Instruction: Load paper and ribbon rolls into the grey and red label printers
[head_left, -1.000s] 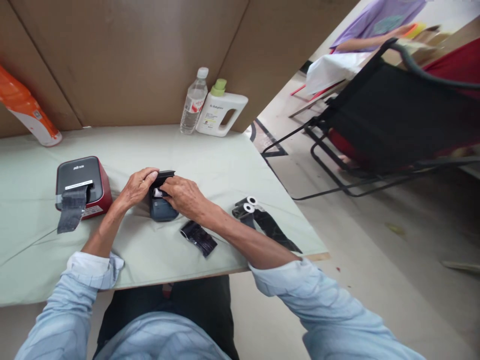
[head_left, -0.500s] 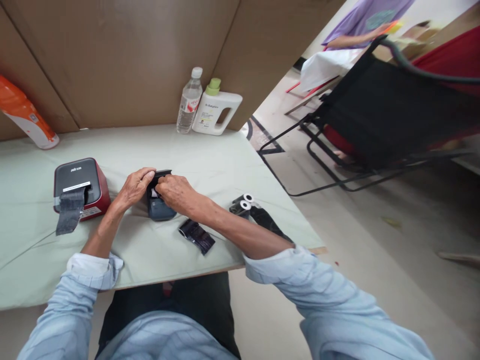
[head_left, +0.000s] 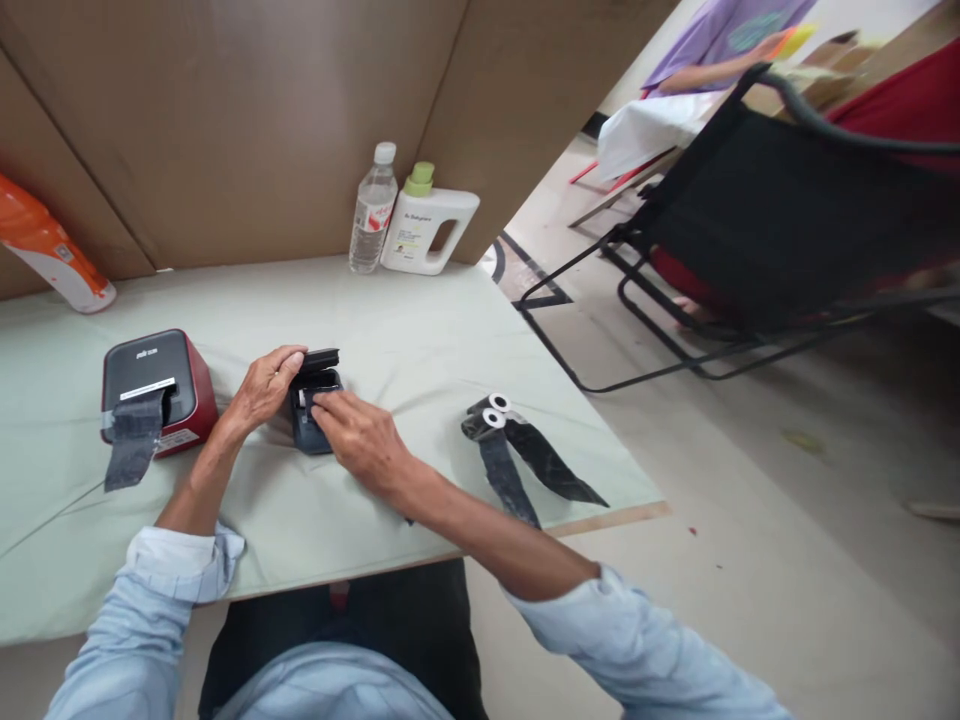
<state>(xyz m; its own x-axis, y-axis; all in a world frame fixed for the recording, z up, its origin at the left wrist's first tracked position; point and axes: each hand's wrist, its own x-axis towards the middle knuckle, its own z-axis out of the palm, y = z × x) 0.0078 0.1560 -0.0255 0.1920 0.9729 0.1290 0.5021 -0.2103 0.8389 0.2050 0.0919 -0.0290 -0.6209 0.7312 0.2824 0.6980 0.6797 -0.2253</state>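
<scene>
A small dark blue label printer (head_left: 316, 437) sits on the table with its black lid (head_left: 321, 360) raised. My left hand (head_left: 264, 392) grips the lid's left edge between thumb and fingers. Pinched fingers of my right hand (head_left: 358, 432) reach into the open compartment from the right; whatever they hold is hidden. Inside, a small white part (head_left: 304, 397) shows at the left. To the left stands a bigger red and black printer (head_left: 157, 370), a dark strip (head_left: 135, 440) hanging out of its front slot.
Two dark rolls with white cores (head_left: 491, 410) lie to the right, their strips trailing toward the front edge. At the back stand a water bottle (head_left: 373, 215), a white jug (head_left: 427, 235) and an orange bottle (head_left: 52, 245). A folding chair (head_left: 757, 210) and another person (head_left: 720, 50) are beyond.
My right hand has drawn back slightly toward me, uncovering more of the compartment. The loose dark strip near the front edge is now almost hidden behind my right forearm.
</scene>
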